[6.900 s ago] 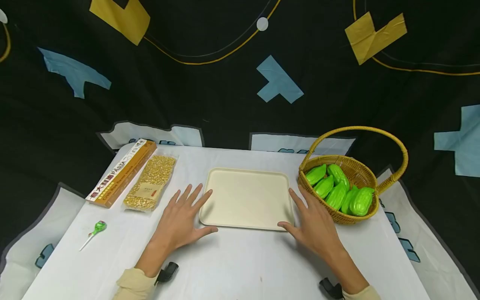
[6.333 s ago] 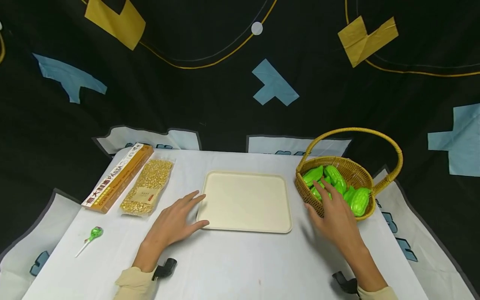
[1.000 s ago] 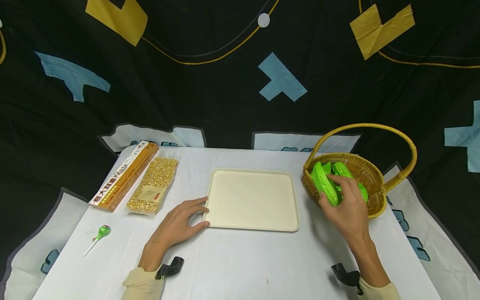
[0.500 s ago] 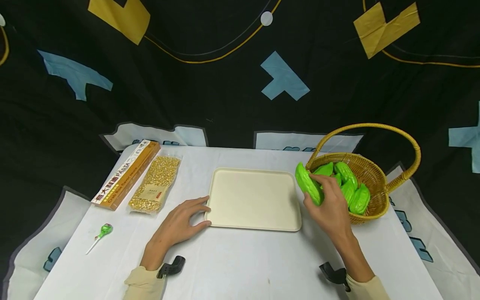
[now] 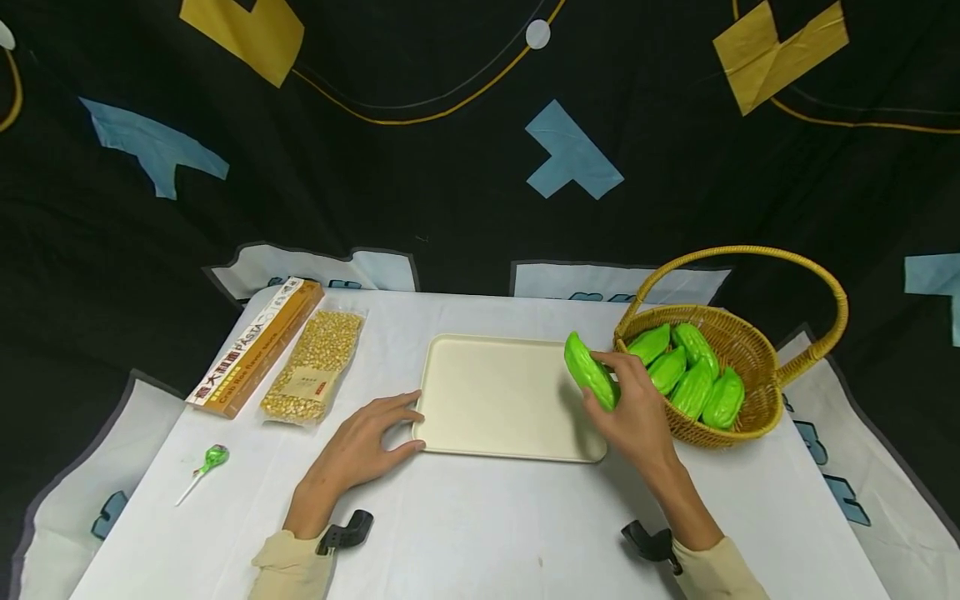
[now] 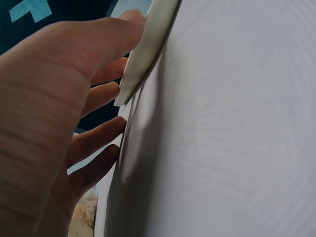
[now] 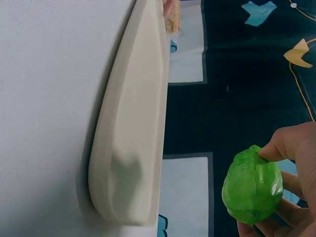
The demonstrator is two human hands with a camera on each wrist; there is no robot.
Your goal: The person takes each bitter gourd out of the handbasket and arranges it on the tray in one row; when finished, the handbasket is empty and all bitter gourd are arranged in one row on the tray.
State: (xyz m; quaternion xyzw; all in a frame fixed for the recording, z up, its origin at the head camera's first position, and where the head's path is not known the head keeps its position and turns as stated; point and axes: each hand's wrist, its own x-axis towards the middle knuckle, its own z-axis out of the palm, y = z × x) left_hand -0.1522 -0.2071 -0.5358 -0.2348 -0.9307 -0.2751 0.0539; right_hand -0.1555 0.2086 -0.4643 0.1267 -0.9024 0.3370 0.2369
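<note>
My right hand holds a bright green, ridged bitter melon between thumb and fingers. It is raised over the right end of the cream tray, and a shadow falls on the tray below. In the right wrist view the bitter melon shows end-on, the thumb on its upper side. My left hand rests at the tray's left edge, fingers relaxed. In the left wrist view the thumb lies at the rim of the tray. Several more bitter melons lie in the wicker basket to the right.
On the left of the white table lie a pasta box, a bag of corn kernels and a green-wrapped lollipop. The basket's tall handle arches up at the right. A dark patterned cloth hangs behind.
My right hand reached into the basket, took a bitter melon and carried it left, out over the tray's right end. The left hand stays by the tray's left edge, its fingers drawn in.
</note>
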